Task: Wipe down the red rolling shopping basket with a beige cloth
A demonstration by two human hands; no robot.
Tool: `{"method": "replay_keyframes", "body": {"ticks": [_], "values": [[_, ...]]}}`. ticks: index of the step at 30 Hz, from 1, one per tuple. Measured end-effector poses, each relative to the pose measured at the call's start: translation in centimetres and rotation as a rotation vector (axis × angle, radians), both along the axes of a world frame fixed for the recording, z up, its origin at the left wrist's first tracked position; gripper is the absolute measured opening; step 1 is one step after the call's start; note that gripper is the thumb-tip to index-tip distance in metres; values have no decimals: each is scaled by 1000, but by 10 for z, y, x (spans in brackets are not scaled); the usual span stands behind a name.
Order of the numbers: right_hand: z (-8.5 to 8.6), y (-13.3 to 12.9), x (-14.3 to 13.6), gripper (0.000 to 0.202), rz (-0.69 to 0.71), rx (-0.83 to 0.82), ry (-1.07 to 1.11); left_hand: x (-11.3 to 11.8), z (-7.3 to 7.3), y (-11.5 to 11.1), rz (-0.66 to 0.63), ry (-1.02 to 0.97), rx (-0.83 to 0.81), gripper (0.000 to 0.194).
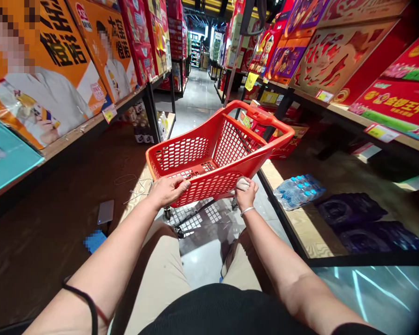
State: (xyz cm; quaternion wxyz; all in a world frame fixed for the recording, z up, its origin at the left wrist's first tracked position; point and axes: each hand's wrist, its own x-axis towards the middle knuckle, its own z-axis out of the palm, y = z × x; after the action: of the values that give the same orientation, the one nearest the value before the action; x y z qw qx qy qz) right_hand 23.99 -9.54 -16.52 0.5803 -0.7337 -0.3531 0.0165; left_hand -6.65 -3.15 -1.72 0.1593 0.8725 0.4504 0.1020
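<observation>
In the head view a red plastic shopping cart (202, 191) stands before me, turned so its long side faces me and its handle is at the upper right. Its basket is bare inside. My left hand (165, 190) grips the top rim at the near left corner, thumb along the outside. In my right hand (246, 193) is a bunched white cloth (243, 184), pressed to the lower right part of the cart's near side. The fingers curl round the cloth, which hides part of it.
Shelves with orange drink boxes (66, 70) rise on the left, and red gift boxes (398, 104) line the right. A pack of water bottles (298, 190) lies on the low right shelf. A grey phone-like slab (105, 212) lies low on the left. The tiled aisle (195, 88) runs ahead.
</observation>
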Motion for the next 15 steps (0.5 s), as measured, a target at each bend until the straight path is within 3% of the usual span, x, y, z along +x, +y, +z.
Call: {"method": "replay_keyframes", "body": {"ticks": [2,4,6,8,10,11,15], "values": [[-6,0,-9,54,-25,-5,67,10,8,0,37,40,-19,63],[-15,-3,-37,51,32,-22,91,26,13,-2,61,81,-7,67],[-20,-9,-67,44,189,-39,40,44,14,-7,38,71,29,65],[-13,-16,-81,37,335,-12,-67,56,10,-10,27,59,80,61],[7,-22,-70,36,365,52,-160,60,5,-11,60,65,123,56],[22,-25,-55,38,313,94,-182,59,2,-10,82,66,134,55],[81,-28,24,52,-64,302,-233,52,-4,-7,132,63,138,53]]}}
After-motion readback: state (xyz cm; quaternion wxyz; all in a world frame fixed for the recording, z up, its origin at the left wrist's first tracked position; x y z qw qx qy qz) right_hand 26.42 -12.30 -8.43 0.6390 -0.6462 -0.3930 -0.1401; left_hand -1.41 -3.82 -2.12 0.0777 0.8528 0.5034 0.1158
